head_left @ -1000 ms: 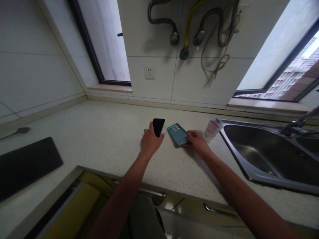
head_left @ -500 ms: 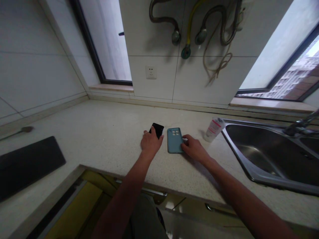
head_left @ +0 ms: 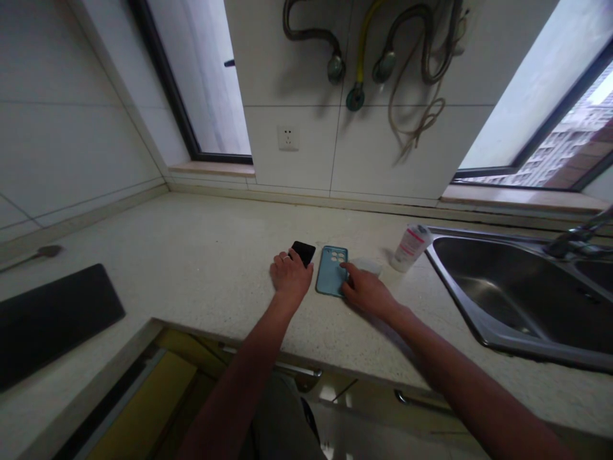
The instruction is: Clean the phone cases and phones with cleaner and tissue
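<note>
A black phone (head_left: 303, 250) lies on the counter with its far end showing. My left hand (head_left: 290, 275) covers the near part of it, fingers curled over it and a ring on one finger. Just to the right is a blue phone case (head_left: 330, 273), lying flat with its camera holes at the far end. My right hand (head_left: 368, 291) grips the case's right edge between thumb and forefinger. Behind that hand, something white and thin (head_left: 371, 265) rests on the counter, partly hidden; what it is I cannot tell.
A clear plastic cup with red print (head_left: 412, 246) leans right of my hands, beside the steel sink (head_left: 460, 313) and its faucet (head_left: 582, 239). On the left lie a dark flat board (head_left: 62, 319) and a brush (head_left: 48, 251). Pipes (head_left: 336, 67) hang on the wall.
My right hand has shifted left, its forefinger now over the case, which is slightly turned. A white thing now shows behind that hand. My left hand's fingers have curled in over the phone.
</note>
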Available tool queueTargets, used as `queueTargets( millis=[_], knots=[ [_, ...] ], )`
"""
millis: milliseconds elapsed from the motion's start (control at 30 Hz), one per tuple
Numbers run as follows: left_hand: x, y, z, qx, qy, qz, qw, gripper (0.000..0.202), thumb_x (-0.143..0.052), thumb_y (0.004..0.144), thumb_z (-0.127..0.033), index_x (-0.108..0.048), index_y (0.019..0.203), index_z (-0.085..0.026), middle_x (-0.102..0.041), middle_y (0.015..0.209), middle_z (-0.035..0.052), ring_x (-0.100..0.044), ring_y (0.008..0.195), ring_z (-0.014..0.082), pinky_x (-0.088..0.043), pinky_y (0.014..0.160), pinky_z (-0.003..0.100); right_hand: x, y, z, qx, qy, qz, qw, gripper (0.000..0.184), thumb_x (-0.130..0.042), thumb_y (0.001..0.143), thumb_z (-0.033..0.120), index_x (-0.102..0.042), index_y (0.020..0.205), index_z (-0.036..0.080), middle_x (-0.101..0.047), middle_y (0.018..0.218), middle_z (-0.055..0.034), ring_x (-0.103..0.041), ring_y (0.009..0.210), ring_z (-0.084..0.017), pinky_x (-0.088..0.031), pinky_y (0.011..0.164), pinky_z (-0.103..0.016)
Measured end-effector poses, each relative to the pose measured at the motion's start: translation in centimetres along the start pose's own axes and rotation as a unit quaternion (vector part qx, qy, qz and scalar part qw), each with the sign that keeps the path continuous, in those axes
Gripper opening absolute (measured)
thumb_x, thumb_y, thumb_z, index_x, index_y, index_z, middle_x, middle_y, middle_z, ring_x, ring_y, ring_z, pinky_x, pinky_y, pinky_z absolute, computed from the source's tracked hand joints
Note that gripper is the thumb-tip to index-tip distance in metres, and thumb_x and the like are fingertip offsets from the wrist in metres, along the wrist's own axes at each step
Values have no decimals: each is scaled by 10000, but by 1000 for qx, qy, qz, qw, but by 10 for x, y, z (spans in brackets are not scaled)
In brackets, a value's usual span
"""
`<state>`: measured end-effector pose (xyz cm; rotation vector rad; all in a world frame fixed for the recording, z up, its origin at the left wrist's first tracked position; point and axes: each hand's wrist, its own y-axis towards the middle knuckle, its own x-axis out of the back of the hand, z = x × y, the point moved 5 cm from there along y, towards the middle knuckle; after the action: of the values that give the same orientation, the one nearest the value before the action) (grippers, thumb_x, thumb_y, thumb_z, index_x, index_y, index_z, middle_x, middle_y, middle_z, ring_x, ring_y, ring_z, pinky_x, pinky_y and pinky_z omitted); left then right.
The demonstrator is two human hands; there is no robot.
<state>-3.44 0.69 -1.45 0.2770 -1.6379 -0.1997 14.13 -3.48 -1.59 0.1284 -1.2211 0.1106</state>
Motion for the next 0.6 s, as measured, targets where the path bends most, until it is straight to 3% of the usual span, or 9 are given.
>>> queueTargets(
  millis=[300,600],
  knots=[
    [-8,-2,0,5,-4,-11,1000,624,-481,928,-470,-510,1345,-6,-563,1234,268,-505,1142,358,-423,884,451,0,1,-4,12,25,-3,1000,545,-464,885,278,-468,1403,106,-724,869,-125,-645,774,-239,-388,663,-312],
    [1,1,4,-4,-24,-30,999,538,-468,925,-503,-591,1216,-67,-577,1186,246,-514,1117,365,-420,877,465,32,11,-40,-110,4,-88,990,420,-450,957,368,-587,1300,168,-748,928,-107,-675,837,-231,-431,704,-303]
  ],
)
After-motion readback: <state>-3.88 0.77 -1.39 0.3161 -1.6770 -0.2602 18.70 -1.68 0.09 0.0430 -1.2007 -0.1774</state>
